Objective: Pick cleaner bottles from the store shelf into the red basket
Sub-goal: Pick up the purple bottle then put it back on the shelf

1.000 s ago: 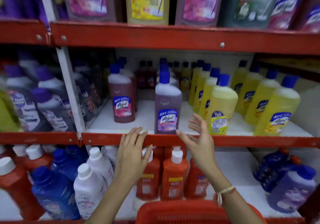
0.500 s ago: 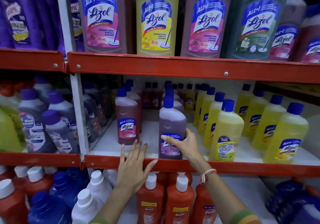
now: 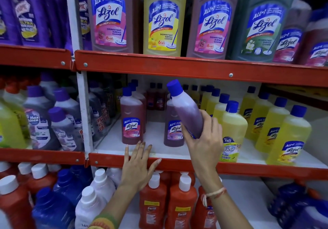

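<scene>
My right hand (image 3: 204, 143) grips a purple cleaner bottle (image 3: 186, 108) with a blue cap, lifted off the middle shelf and tilted to the left. Behind it another purple bottle (image 3: 173, 133) stands upright on the shelf, and a pink-red bottle (image 3: 132, 120) stands further left. My left hand (image 3: 137, 166) lies flat on the red front edge of the middle shelf (image 3: 248, 171), fingers spread, holding nothing. The red basket is out of view.
Yellow cleaner bottles (image 3: 232, 133) fill the right of the middle shelf. Large bottles (image 3: 164, 17) line the top shelf. Orange bottles (image 3: 181, 205) with white caps stand below. A white upright post (image 3: 83, 115) divides the shelving at the left.
My right hand closed on the purple bottle, lifted it from the shelf and tilted it left. The view rose, and the basket dropped out of sight. My left hand stayed on the shelf edge.
</scene>
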### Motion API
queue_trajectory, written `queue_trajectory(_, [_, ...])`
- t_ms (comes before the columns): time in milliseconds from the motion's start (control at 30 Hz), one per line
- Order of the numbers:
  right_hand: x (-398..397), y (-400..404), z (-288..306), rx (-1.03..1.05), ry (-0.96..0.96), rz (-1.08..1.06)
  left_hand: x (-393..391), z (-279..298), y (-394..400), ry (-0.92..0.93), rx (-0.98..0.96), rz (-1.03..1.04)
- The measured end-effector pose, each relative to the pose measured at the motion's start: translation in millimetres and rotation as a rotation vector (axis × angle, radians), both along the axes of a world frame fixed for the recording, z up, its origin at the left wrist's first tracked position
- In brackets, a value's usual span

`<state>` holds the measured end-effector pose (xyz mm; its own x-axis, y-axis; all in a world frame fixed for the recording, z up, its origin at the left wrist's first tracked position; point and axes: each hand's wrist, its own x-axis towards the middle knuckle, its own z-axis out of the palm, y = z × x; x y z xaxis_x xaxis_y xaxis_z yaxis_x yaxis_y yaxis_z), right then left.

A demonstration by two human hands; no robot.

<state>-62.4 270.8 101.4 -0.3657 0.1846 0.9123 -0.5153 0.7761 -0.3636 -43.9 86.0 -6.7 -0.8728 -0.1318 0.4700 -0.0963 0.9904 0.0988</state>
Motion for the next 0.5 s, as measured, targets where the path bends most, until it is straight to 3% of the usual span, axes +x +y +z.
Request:
queue_trajectory(100, [5.7,5.9,0.2,-0.049,-0.033,0.172,0.1,-0.1,0.3,-0.007,0.001,0.002])
queue_trajectory(333, [14.6,12.0,18.9,-0.511,-0.393,0.954,-1.4,-2.1,-1.3,0.02,-0.003,0.001])
queue_trajectory(500, [-1.1,4.8,17.0,-0.673,-0.605,1.466,-5.2,-6.4,-3.5,0.033,-0.013,-0.008])
